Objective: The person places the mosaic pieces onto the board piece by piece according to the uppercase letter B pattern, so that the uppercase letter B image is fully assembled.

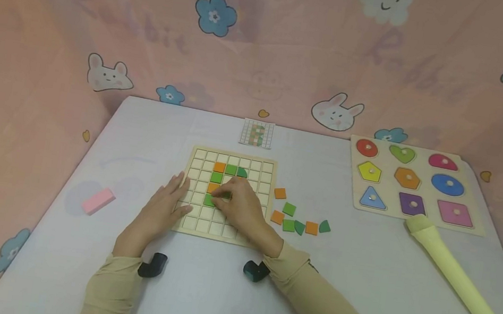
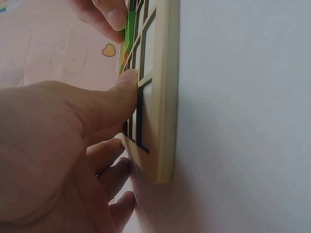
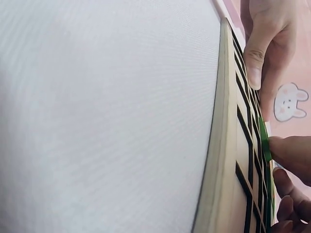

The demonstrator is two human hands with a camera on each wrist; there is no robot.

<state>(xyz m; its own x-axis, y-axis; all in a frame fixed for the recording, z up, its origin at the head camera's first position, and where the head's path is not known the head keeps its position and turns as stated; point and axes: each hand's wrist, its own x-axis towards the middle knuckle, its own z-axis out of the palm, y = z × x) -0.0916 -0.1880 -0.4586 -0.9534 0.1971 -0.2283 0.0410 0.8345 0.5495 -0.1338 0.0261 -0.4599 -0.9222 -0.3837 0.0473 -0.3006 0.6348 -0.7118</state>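
A wooden grid board (image 1: 196,224) lies mid-table with orange and green tiles in its cells. My left hand (image 1: 162,211) rests on its left edge, fingers fairly straight; the left wrist view shows the thumb (image 2: 109,107) on the board's face. Reaching over the board, my right hand (image 1: 244,207) has bent fingers and holds a green square tile (image 1: 209,201) by thumb and fingertip, low in the column. Above that tile sit an orange square (image 1: 213,188) and another green square (image 1: 216,177). The right hand partly hides the cells beneath it.
Loose orange and green tiles (image 1: 288,225) lie right of the board. A small pattern card (image 1: 257,134) is behind it. At right are a shape puzzle (image 1: 352,192) and a yellow rolled stick (image 1: 460,283); a pink block (image 1: 98,201) lies left.
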